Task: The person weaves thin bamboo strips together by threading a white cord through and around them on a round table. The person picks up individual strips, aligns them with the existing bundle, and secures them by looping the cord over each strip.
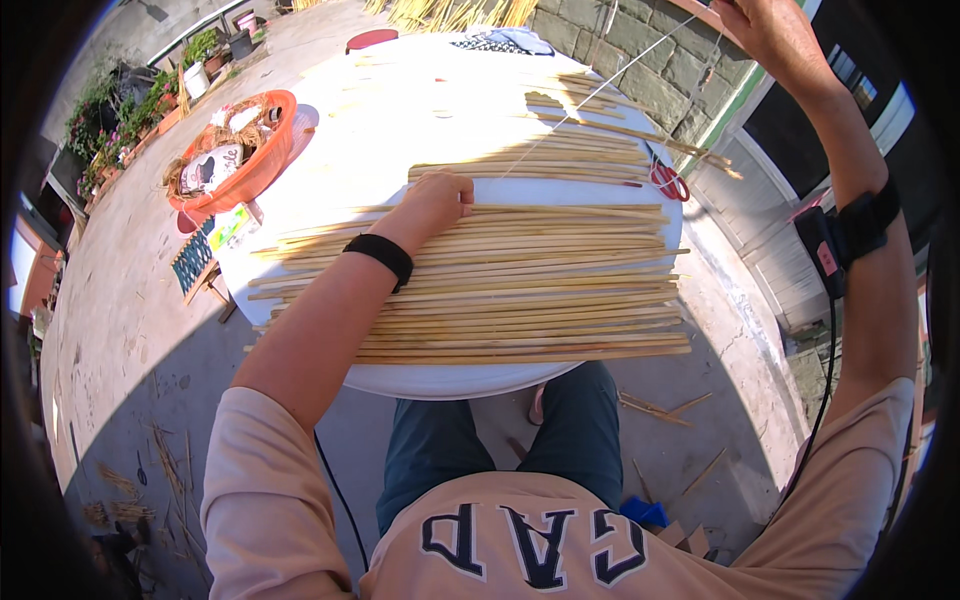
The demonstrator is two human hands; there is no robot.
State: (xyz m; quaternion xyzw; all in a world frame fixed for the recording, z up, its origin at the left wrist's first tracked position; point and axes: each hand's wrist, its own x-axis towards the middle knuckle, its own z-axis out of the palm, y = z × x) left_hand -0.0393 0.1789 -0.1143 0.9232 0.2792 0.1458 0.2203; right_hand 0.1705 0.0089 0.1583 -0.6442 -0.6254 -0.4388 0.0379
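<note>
Pale straw stalks lie side by side in a wide band on a round white table, with a second band beyond them. My left hand rests between the bands with fingers curled at the stalks; what is in them is hidden. My right hand, raised high at the upper right, grips white thread, which slants down toward my left hand. Red-handled scissors lie at the table's right edge, with some thread around them.
An orange oval basin holding mixed items stands at the left, near a small folding stool. A folded cloth lies at the table's far side. Potted plants, a block wall and scattered straw are around.
</note>
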